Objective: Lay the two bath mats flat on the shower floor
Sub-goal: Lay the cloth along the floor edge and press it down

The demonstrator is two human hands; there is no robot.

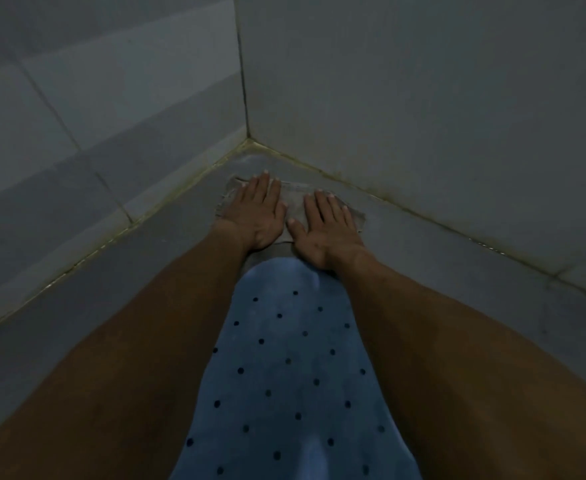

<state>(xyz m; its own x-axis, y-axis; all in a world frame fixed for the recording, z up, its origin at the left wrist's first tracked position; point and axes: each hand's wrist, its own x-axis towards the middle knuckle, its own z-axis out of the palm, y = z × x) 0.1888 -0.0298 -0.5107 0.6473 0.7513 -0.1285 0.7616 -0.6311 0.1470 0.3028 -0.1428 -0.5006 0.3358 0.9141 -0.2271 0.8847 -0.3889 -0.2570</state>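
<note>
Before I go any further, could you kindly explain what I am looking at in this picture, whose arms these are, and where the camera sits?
There is no machine here. A person wears one wide-angle camera on the head, so it looks forward and down along both bare arms into the corner of a tiled shower. On the shower floor lie two mats. The nearer one is a blue mat dotted with small dark holes. Beyond it, towards the corner, lies a small grey mat with rough edges. The left hand and the right hand both press flat on the grey mat, fingers straight. Neither has a grip on anything; they look to be smoothing it down.
</note>
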